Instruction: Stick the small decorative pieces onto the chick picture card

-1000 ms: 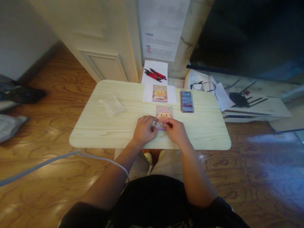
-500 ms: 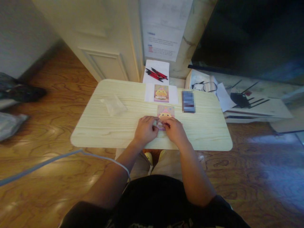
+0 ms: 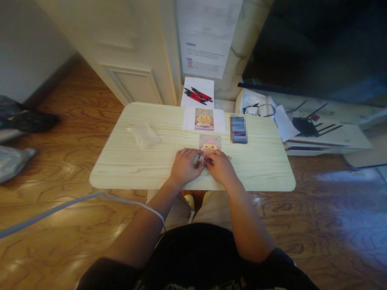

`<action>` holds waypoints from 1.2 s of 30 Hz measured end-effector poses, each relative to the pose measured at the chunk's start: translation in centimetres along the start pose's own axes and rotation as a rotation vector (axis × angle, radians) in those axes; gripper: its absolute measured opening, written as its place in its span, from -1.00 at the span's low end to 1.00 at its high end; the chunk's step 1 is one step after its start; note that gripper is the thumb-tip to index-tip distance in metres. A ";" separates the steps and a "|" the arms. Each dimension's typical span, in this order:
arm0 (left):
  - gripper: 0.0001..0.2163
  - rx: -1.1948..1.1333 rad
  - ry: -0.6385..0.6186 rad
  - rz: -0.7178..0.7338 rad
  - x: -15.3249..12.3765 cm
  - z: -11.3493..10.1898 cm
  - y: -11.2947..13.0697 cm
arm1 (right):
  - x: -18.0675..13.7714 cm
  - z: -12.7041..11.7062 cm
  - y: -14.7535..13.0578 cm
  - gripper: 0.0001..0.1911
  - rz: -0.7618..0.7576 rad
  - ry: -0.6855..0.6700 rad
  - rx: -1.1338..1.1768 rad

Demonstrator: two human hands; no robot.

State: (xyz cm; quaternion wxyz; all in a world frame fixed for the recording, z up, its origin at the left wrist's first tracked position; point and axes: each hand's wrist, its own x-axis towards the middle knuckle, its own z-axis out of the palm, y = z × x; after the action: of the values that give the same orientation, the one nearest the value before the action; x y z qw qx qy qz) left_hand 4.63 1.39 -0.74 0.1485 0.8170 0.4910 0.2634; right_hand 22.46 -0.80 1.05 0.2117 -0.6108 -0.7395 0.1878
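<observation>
My left hand (image 3: 185, 165) and my right hand (image 3: 220, 167) meet at the near middle of a pale wooden table (image 3: 130, 161). Both have fingers curled and pinched together on a small pinkish item (image 3: 203, 160), too small to name. They rest on the lower part of a pink card with a yellow duck (image 3: 209, 143). A second duck picture (image 3: 204, 119) lies on white paper farther back. A phone (image 3: 238, 129) sits to its right.
A clear plastic bag (image 3: 143, 134) lies on the table's left half. Red and black pens (image 3: 197, 95) lie on paper behind the table. Glasses (image 3: 259, 108) and papers cover a low shelf at the right. A grey cable (image 3: 60, 207) crosses the wooden floor.
My hands have drawn slightly closer together over the small item. The view has shifted a little; nothing else on the table has moved.
</observation>
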 end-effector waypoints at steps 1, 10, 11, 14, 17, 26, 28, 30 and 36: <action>-0.70 0.002 0.003 0.000 0.0 0.0 0.0 | 0.0 0.0 0.0 -0.87 -0.007 0.007 0.013; -0.67 -0.006 -0.014 0.016 0.0 -0.1 0.0 | -1.4 -2.6 3.1 -0.56 0.049 0.095 0.330; -0.68 -0.006 -0.017 0.018 0.0 -0.1 0.0 | -1.6 -2.9 3.5 -0.59 0.053 0.102 0.335; -0.68 -0.015 -0.023 0.027 0.0 -0.1 0.1 | -2.2 -3.5 4.2 -0.78 0.161 0.135 0.382; -0.64 -0.035 -0.031 0.049 0.0 -0.2 0.2 | -2.4 -3.3 4.2 -0.87 0.264 0.142 0.472; -0.68 -0.029 -0.041 0.079 -0.2 0.2 -0.2 | -1.7 -1.4 3.5 -0.88 0.231 0.092 0.440; -0.68 -0.029 -0.039 0.079 -0.2 0.2 -0.3 | -1.6 -1.2 3.4 -0.86 0.221 0.097 0.345; -0.68 -0.030 -0.035 0.078 -0.2 0.3 -0.3 | -1.5 -1.2 3.4 -0.85 0.211 0.094 0.263; -0.69 -0.030 -0.032 0.072 -0.2 0.3 -0.3 | -1.1 -1.4 3.3 -0.85 0.199 0.071 0.187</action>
State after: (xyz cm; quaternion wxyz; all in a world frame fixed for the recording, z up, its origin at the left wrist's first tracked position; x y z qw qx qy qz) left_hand 4.55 1.35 -1.17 0.1588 0.8360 0.4547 0.2629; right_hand 26.12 -1.28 0.36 0.2739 -0.6649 -0.6468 0.2540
